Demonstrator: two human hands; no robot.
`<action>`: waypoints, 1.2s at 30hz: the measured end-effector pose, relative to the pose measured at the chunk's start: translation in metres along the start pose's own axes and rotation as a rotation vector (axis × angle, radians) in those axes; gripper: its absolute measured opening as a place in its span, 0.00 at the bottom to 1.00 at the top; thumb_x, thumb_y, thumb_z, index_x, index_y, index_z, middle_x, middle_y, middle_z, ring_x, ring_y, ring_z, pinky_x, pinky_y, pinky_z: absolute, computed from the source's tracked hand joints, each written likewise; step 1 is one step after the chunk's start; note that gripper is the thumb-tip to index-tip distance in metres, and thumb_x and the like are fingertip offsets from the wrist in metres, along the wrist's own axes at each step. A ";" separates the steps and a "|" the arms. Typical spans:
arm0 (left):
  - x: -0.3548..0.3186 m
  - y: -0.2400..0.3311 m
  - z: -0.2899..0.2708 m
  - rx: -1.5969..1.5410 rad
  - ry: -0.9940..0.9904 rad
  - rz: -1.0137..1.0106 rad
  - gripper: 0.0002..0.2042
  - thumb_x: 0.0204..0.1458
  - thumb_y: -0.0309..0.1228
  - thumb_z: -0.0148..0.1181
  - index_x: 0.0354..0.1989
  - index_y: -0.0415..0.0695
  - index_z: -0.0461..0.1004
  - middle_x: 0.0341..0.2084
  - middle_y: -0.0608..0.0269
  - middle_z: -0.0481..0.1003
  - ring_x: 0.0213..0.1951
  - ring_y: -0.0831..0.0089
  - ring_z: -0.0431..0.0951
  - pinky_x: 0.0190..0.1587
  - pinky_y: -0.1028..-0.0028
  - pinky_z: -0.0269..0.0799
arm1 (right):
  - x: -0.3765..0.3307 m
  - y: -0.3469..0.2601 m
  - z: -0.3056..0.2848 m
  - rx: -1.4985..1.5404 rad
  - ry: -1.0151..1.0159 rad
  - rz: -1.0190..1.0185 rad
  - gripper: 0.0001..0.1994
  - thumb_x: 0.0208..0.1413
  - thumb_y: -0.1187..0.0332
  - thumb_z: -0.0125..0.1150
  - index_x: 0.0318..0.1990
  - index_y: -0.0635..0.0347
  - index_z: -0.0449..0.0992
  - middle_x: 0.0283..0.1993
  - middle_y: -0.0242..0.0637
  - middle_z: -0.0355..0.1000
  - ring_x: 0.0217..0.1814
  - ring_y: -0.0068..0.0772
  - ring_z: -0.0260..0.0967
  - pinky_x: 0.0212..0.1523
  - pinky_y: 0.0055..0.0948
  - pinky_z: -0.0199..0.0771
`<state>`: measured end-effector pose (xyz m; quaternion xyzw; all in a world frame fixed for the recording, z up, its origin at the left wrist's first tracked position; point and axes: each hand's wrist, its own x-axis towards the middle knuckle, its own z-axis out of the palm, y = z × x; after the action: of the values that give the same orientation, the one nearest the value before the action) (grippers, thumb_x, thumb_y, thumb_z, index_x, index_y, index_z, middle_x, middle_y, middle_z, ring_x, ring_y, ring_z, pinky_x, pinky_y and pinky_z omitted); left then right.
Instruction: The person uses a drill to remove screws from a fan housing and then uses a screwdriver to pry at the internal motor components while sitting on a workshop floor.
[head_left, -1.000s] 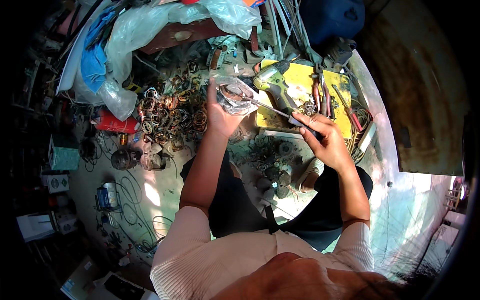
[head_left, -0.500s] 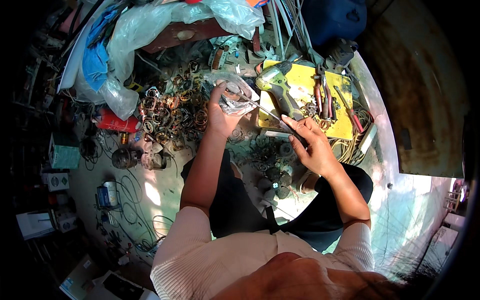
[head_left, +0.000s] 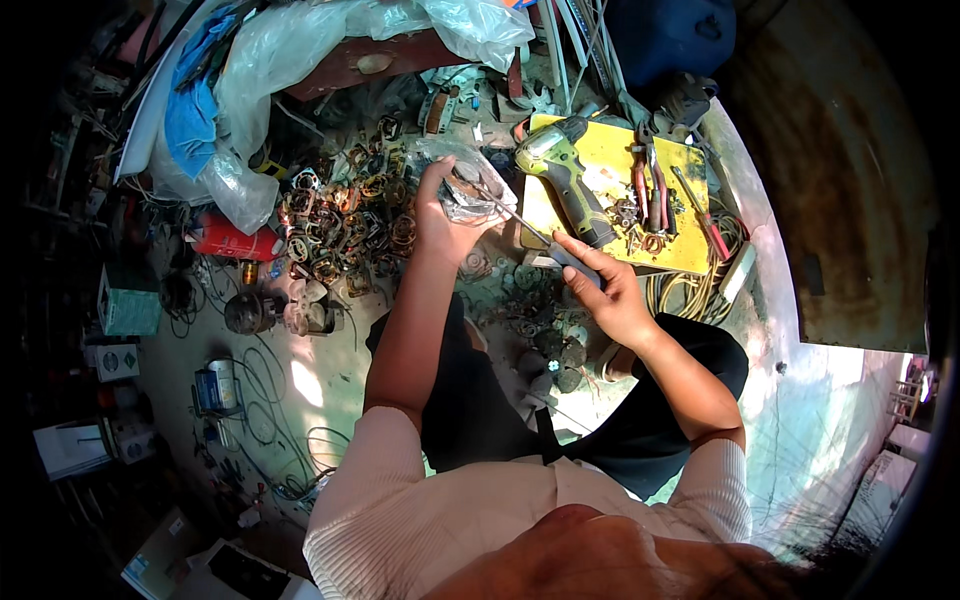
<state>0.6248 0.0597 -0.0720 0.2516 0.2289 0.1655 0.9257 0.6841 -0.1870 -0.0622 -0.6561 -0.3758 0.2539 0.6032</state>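
A pale, boxy, partly see-through part with a hollow, darker inside rests in my left hand. The thumb curls over its left side, and the other fingers are hidden beneath it. My right hand grips a screwdriver by its grey handle, index finger and thumb along it. From there the thin shaft slants up and left, with its tip at the hollow of the pale part. Just beyond my right hand, a green and black cordless drill lies on a yellow board.
Pliers, a red-handled screwdriver and small metal bits lie on or beside the board. A heap of copper-wound motor parts spreads left of my left hand. Dark round parts lie between my legs, and a red cylinder lies farther left.
My right hand has shifted slightly down and left, its fingers more curled, and more of the screwdriver handle shows. The pale part in my left hand is tilted a little differently.
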 end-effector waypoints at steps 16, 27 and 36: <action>0.009 -0.007 -0.015 0.030 -0.065 0.034 0.24 0.55 0.50 0.57 0.53 0.46 0.71 0.47 0.57 0.75 0.50 0.56 0.76 0.56 0.46 0.68 | -0.003 -0.025 0.007 -0.468 -0.029 0.063 0.22 0.63 0.73 0.58 0.65 0.53 0.70 0.43 0.44 0.76 0.40 0.32 0.73 0.45 0.26 0.72; 0.013 -0.020 -0.018 0.039 0.020 0.126 0.20 0.55 0.47 0.59 0.50 0.47 0.71 0.44 0.61 0.76 0.47 0.61 0.77 0.51 0.54 0.73 | 0.002 -0.013 0.001 0.217 -0.096 0.326 0.21 0.67 0.72 0.54 0.67 0.57 0.68 0.40 0.29 0.71 0.36 0.16 0.63 0.36 0.22 0.64; 0.014 -0.029 -0.022 0.163 0.066 0.157 0.18 0.56 0.45 0.59 0.48 0.47 0.72 0.41 0.63 0.77 0.43 0.65 0.78 0.46 0.61 0.74 | -0.012 -0.012 0.023 -0.598 0.059 -0.143 0.26 0.58 0.77 0.58 0.65 0.54 0.69 0.32 0.45 0.70 0.31 0.50 0.73 0.33 0.44 0.77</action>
<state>0.6311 0.0502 -0.1093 0.3377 0.2519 0.2264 0.8782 0.6564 -0.1826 -0.0547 -0.7836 -0.4613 0.0698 0.4102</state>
